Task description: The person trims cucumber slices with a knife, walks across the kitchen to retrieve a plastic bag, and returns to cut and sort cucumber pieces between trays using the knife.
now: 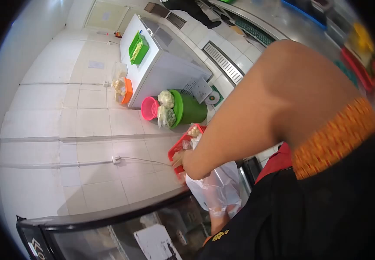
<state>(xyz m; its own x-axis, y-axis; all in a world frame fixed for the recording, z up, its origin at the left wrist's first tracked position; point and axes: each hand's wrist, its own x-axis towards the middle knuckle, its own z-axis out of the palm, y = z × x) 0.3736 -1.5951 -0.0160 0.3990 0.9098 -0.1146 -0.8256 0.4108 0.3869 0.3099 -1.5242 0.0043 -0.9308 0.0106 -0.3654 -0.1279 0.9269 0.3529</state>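
- The right hand [189, 162] is at the near side of the red basket [171, 152]; its fingers are mostly hidden, so neither its opening nor its grip can be determined.
- The left hand [220, 200] is blurred by the white plastic bag [231, 182] around it; its opening and grip cannot be determined.
- The plastic bag hangs just beside the red basket, on its near side.
- The red basket contains small pale round items [193, 131] and clear plastic packaging.
- A green bin [194, 109] is located beyond the red basket, with two filled plastic bags [166, 99] and a pink basket [149, 108] at its top.
- A white chest freezer [163, 78] is positioned farther away and supports a green basket [139, 48].
- A glass-front display case [83, 242] occupies the person's left side.
- At the far right, another person [190, 8] is partly visible in black trousers.
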